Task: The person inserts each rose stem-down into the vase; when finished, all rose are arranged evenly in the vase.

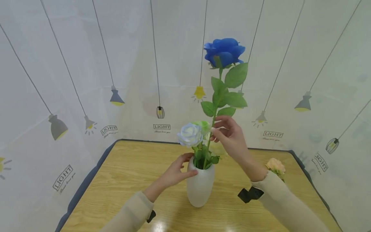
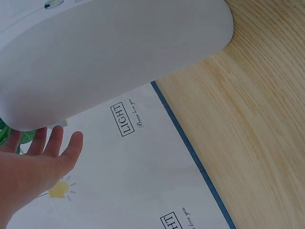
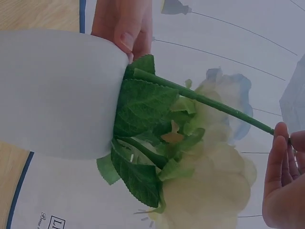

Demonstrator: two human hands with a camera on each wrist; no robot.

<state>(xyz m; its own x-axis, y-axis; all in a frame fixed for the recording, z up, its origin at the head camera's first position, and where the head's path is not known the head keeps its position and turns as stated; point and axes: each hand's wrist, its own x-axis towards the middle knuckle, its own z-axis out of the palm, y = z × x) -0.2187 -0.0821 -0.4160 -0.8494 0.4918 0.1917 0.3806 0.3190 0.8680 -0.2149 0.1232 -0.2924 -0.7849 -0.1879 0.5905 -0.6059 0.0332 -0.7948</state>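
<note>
My right hand pinches the green stem of a blue rose, which stands tall above the other flowers. The stem's cut end shows at the vase's mouth, in front of dark leaves, in the right wrist view. My left hand holds the white vase near its rim, thumb on the near side and fingers at the far left side. A pale blue-white rose sits in the vase. Behind it is a pale green-white bloom; a cream flower fills the lower part of the right wrist view.
A peach flower lies on the wooden table to the right, partly behind the right sleeve. White cloth printed with hanging lamps surrounds the table, whose edge has a dark blue border.
</note>
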